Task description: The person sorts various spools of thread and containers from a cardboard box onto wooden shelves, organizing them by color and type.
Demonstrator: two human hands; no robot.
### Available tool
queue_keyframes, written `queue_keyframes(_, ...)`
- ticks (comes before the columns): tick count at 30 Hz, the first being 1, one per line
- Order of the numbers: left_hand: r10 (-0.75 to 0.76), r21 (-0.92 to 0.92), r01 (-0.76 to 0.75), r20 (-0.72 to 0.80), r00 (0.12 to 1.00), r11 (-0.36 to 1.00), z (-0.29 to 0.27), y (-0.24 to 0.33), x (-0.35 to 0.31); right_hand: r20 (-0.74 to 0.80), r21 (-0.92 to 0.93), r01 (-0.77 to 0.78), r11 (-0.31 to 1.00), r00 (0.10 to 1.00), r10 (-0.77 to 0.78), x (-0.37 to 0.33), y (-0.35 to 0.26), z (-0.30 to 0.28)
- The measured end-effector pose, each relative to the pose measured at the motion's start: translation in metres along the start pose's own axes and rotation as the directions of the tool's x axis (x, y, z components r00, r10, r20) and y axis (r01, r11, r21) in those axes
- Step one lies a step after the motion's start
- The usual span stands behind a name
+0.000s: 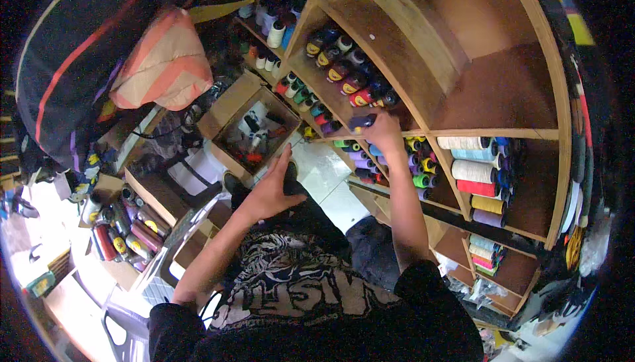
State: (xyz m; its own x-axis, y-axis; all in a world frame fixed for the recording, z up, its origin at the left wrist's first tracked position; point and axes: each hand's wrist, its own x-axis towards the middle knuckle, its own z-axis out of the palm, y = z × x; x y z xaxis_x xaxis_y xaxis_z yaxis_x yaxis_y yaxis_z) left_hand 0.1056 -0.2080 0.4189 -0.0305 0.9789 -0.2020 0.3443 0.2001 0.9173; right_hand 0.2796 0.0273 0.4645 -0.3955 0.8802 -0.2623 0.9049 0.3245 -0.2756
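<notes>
My right hand (383, 135) reaches to the wooden shelf and grips a dark thread spool (361, 122) with a yellow label. Beside it, a row of dark and red thread spools (350, 84) lies in the same compartment. My left hand (270, 191) is held out in front of my body with its fingers stretched and nothing in it. Just beyond that hand sits an open cardboard box (221, 107) with several small spools, black, white and red, scattered inside.
The wooden shelf (430, 130) fills the right side, with stacked cones of thread (475, 171) in one compartment. At the lower left, a carton holds large thread spools (126, 229). An orange and cream padded cloth (169, 61) hangs at the upper left. A plastic chair (126, 322) stands lower left.
</notes>
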Motion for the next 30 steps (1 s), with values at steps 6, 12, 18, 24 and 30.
queue_keyframes(6, -0.031, -0.088, 0.024, -0.074, 0.997, 0.996, -0.014, -0.004, -0.009, -0.215, -0.296, -0.034, 0.955, 0.976, -0.032, 0.081, 0.066, 0.049)
queue_keyframes(12, -0.005, -0.072, -0.008, -0.188, 0.982, 0.997, -0.020, -0.009, -0.017, -0.417, -0.301, -0.049, 0.952, 0.905, -0.086, 0.119, 0.110, 0.081)
queue_keyframes(18, -0.072, -0.126, 0.047, -0.200, 0.977, 0.991, -0.024, -0.013, -0.030, -0.179, -0.301, -0.030, 0.953, 0.984, -0.025, 0.116, 0.090, 0.073)
queue_keyframes(24, -0.022, -0.088, 0.004, -0.210, 0.977, 0.996, -0.023, -0.017, -0.035, -0.390, -0.377, -0.013, 0.926, 0.909, -0.146, 0.128, 0.120, 0.090)
queue_keyframes(30, -0.123, -0.111, 0.097, -0.261, 0.958, 0.989, -0.036, -0.013, -0.061, -0.101, -0.376, -0.044, 0.926, 0.995, 0.007, 0.100, 0.050, 0.059)
